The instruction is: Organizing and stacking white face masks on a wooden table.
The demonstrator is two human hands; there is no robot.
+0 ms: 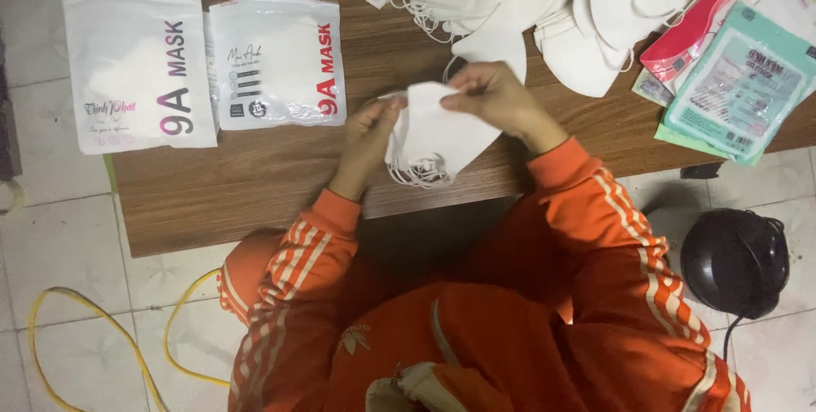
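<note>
White mask stack (pixel 438 136) in both hands; packets (pixel 276 59) left, mask pile (pixel 544 4) behind.

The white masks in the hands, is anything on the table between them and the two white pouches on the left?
Nothing visible. The left hand and right hand hold the stack of white masks over the table. Only bare wood lies between it and the nearer white pouch. The other pouch sits beyond that one.

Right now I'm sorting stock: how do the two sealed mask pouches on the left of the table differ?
The left pouch is larger with purple lettering; the right pouch is smaller with red lettering. The left pouch overhangs the table edge; the right pouch lies fully on it. Both are white, flat and untouched by either hand.
</note>
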